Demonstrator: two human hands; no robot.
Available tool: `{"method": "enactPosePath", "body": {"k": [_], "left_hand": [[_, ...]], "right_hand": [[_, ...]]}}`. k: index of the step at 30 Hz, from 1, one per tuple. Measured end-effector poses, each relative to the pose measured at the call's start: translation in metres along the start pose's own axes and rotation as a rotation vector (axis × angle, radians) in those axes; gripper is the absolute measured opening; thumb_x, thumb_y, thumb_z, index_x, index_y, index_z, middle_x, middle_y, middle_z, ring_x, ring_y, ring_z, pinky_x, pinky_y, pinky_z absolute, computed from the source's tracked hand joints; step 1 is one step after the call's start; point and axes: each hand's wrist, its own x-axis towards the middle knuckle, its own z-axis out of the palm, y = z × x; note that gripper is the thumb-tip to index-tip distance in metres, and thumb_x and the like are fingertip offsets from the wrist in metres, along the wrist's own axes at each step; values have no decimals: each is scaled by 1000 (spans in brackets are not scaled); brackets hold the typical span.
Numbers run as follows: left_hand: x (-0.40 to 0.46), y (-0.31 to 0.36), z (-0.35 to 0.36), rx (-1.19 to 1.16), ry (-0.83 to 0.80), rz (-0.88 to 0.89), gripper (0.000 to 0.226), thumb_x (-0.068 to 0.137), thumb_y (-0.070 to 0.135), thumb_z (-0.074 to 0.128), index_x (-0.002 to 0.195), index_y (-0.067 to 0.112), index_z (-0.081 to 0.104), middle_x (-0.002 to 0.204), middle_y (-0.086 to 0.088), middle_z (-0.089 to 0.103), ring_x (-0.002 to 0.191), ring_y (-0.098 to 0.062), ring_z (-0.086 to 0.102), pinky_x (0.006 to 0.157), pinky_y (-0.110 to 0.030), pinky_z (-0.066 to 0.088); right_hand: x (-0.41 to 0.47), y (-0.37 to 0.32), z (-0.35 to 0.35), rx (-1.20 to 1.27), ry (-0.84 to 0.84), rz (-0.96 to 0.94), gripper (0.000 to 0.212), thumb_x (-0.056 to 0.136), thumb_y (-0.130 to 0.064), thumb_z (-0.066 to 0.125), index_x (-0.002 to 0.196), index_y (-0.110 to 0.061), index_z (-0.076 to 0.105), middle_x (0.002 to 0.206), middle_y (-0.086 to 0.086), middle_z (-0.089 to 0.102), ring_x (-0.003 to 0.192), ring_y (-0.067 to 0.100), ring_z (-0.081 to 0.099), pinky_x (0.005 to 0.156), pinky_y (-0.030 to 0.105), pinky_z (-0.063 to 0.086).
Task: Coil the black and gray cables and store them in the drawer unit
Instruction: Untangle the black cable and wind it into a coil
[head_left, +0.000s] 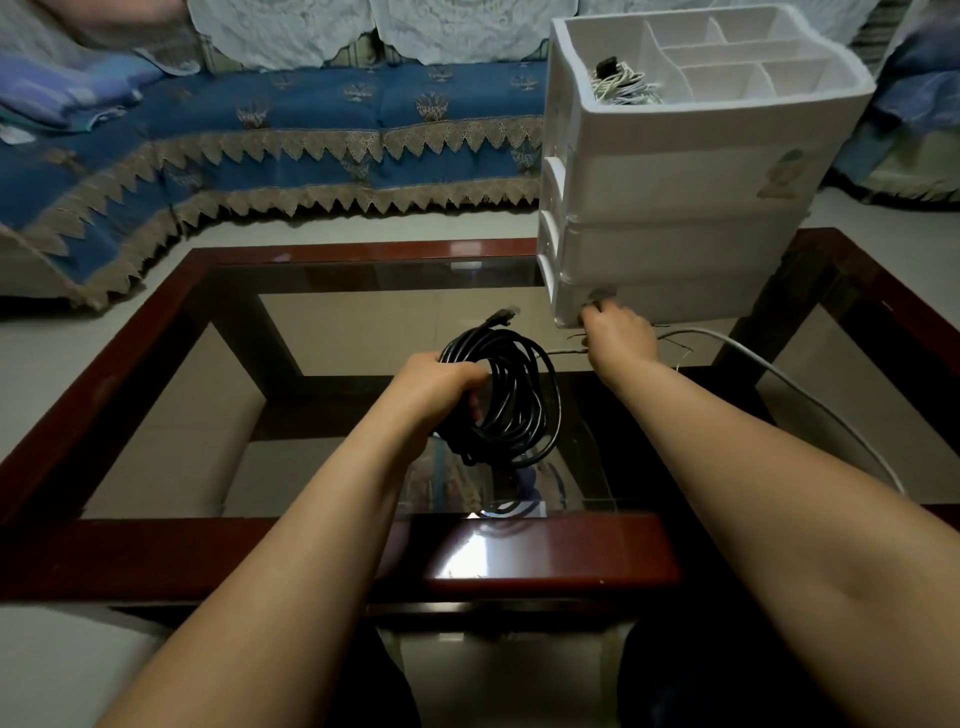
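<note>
My left hand (439, 382) grips a coiled black cable (511, 395) above the glass table, its plug end sticking up at the back. My right hand (618, 332) reaches to the bottom front corner of the white drawer unit (675, 208), fingers curled at the lowest drawer's edge. A gray cable (810, 400) runs loose across the table from behind my right hand toward the right edge. The unit's top tray holds a bundle of pale cable (621, 85) in its left compartment.
The glass table has a dark red wooden frame (332, 252). A sofa with a blue cover (260, 135) stands behind it. The drawer unit stands at the table's far right corner.
</note>
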Motion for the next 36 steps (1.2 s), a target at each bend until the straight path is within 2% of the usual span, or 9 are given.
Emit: {"method": "enactPosePath", "body": {"k": [7,14,21,23,26,29,32,34,36], "left_hand": [[0,-1,5,49,-48,6,10,82,5,59,72,8,57,50,-1,55,53,-19,58,51,-25,47],[1,-4,4,37,-67,-15,3,84,7,59,82,6,57,52,-3,55,47,-16,57,47,-23,46],[6,-8,3,66,-87,-7,3,82,8,60,80,7,58,46,2,56,46,-16,58,53,-26,48],[6,-9,2,68,-86,-13,4,82,8,60,80,7,57,45,2,56,45,-15,58,55,-27,49],[6,-9,1,71,-90,-16,4,82,7,59,80,7,57,45,3,56,44,-14,59,57,-29,48],[4,-9,0,59,-80,-26,4,83,6,59,80,7,57,45,3,55,43,-14,58,55,-26,47],[6,-10,-2,54,-77,-31,4,82,8,61,82,6,58,46,2,55,44,-14,59,62,-31,49],[7,-10,-2,41,-83,-40,9,82,9,62,88,4,59,45,3,55,45,-14,59,67,-33,52],[6,-9,-2,24,-96,-50,10,83,10,63,89,3,60,44,3,54,44,-13,57,64,-31,53]], "right_hand": [[4,5,2,-22,-75,16,31,91,-13,54,122,-14,52,128,17,46,111,38,49,89,45,43],[16,11,-2,80,-225,102,30,91,-35,59,115,-18,56,125,13,52,113,35,52,91,41,45],[20,12,2,-10,-270,9,33,96,-27,51,123,-9,55,128,18,50,118,35,47,96,41,41],[16,11,5,-54,-230,-12,32,95,-20,50,123,-5,53,126,19,50,117,35,46,94,41,41],[9,9,8,-78,-78,-57,29,95,-13,50,121,0,49,123,20,50,113,35,47,91,41,40],[3,-1,-16,115,88,-49,22,99,-18,41,115,-4,47,114,18,54,102,35,52,81,41,40],[-1,-16,-60,254,237,-60,22,101,-24,36,113,-7,44,93,11,61,75,28,56,61,40,43],[-7,-28,-89,478,275,-23,23,101,-24,40,117,-8,45,92,9,63,77,26,59,65,43,49],[-16,-34,-113,830,214,61,26,99,-20,46,124,-12,48,89,4,64,79,15,61,68,34,52]]}}
